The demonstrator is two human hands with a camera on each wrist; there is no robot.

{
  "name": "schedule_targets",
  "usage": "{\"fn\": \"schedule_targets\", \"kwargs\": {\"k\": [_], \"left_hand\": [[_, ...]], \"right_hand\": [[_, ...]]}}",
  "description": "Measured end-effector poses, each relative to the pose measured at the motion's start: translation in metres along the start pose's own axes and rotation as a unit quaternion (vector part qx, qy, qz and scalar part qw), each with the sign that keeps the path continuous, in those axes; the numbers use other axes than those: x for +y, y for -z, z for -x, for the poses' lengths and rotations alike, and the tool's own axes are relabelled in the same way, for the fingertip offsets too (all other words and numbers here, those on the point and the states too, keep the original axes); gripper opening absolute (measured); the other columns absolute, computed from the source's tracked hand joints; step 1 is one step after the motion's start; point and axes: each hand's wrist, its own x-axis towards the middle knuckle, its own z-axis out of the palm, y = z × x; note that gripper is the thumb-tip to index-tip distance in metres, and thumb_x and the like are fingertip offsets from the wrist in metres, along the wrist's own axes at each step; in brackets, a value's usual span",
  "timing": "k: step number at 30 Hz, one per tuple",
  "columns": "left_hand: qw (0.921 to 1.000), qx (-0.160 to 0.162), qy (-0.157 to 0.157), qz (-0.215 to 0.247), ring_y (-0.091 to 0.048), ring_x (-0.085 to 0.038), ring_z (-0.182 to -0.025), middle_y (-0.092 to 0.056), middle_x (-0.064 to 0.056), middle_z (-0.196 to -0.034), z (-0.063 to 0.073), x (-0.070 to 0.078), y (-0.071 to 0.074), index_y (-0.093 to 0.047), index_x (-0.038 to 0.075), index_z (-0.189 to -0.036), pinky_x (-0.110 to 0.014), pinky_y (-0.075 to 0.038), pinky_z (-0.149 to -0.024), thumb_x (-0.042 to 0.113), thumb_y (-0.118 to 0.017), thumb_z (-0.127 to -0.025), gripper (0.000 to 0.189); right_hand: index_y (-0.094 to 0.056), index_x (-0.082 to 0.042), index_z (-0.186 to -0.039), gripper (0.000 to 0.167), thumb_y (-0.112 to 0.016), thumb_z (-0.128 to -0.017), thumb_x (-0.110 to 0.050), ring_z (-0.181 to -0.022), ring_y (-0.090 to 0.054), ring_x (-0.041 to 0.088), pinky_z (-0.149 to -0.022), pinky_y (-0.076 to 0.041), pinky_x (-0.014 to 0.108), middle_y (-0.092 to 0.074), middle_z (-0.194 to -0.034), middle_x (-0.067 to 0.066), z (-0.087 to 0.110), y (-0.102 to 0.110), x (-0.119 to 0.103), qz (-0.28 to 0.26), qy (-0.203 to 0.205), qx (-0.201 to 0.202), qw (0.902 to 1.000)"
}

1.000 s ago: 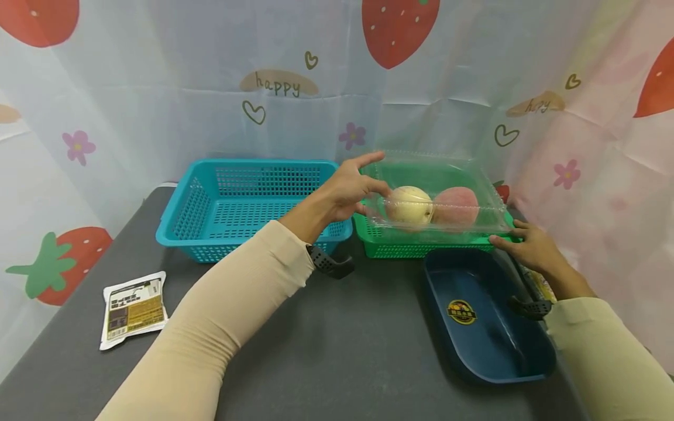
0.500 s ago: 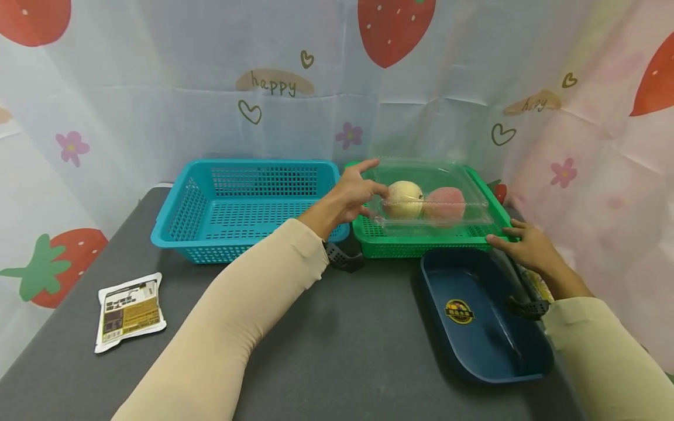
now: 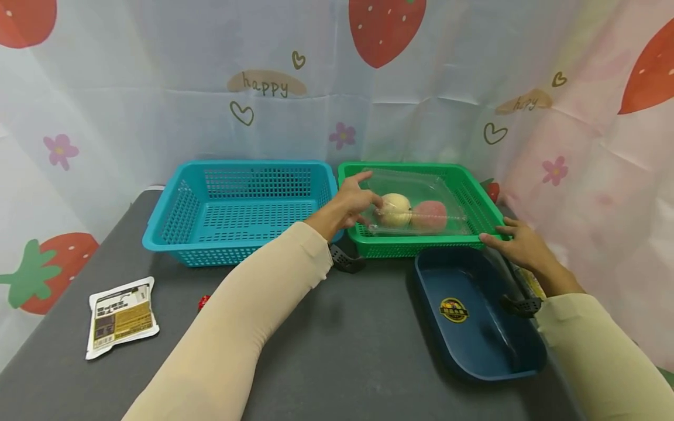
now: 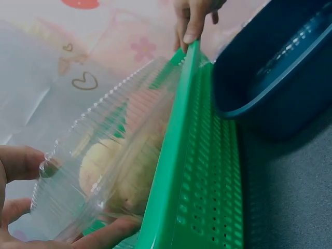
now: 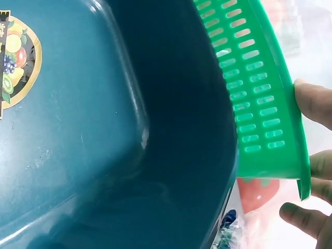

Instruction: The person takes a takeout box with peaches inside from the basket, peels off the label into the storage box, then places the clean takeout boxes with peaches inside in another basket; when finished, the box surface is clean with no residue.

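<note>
My left hand (image 3: 351,203) grips the left end of a clear plastic fruit box (image 3: 416,181), thumb and fingers spread around that end. Through the plastic show a pale yellow round fruit (image 3: 394,210) and a pink peach (image 3: 429,216). The box sits tilted inside the green basket (image 3: 392,250), its near edge close to the front rim in the left wrist view. My right hand (image 3: 521,244) holds the basket's front right corner, with the thumb on the rim and the fingers around the side, as the right wrist view shows.
An empty blue basket (image 3: 231,248) stands left of the green one. A dark blue basin (image 3: 474,327) sits in front, below my right wrist. A white-and-gold packet (image 3: 121,316) lies at the left. A small red thing (image 3: 203,302) peeks out beside my left sleeve.
My left hand has lowered the plastic box with its fruit from above the green basket down into it. My right hand has stayed at the basket's corner. The red thing has come into sight.
</note>
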Motion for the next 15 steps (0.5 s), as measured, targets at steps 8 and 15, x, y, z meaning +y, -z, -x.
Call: {"fn": "schedule_targets", "kwargs": {"k": [8,15], "left_hand": [[0.9988,0.005,0.008,-0.048,-0.055,-0.034,-0.112,-0.026,-0.018,-0.152,-0.007,0.001,-0.011,-0.029,0.028,-0.153,-0.043,-0.055,-0.058,-0.006,-0.064,-0.086,0.083],[0.9893,0.075,0.029,-0.121,-0.051,-0.026,-0.074,-0.026,-0.020,-0.148,-0.011,-0.005,-0.027,-0.038,0.028,-0.149,-0.040,-0.051,-0.050,-0.004,-0.066,-0.086,0.076]], "right_hand": [[-0.039,0.019,-0.135,0.078,-0.051,-0.097,-0.048,-0.128,-0.021,0.061,-0.098,-0.026,0.069,-0.020,-0.146,0.039,0.000,0.000,0.000,-0.007,0.000,0.003,1.0000],[-0.039,0.019,-0.135,0.078,-0.051,-0.097,-0.048,-0.129,-0.020,0.060,-0.099,-0.026,0.069,-0.019,-0.147,0.038,0.001,0.000,0.000,-0.016,0.004,0.004,0.9999]]}}
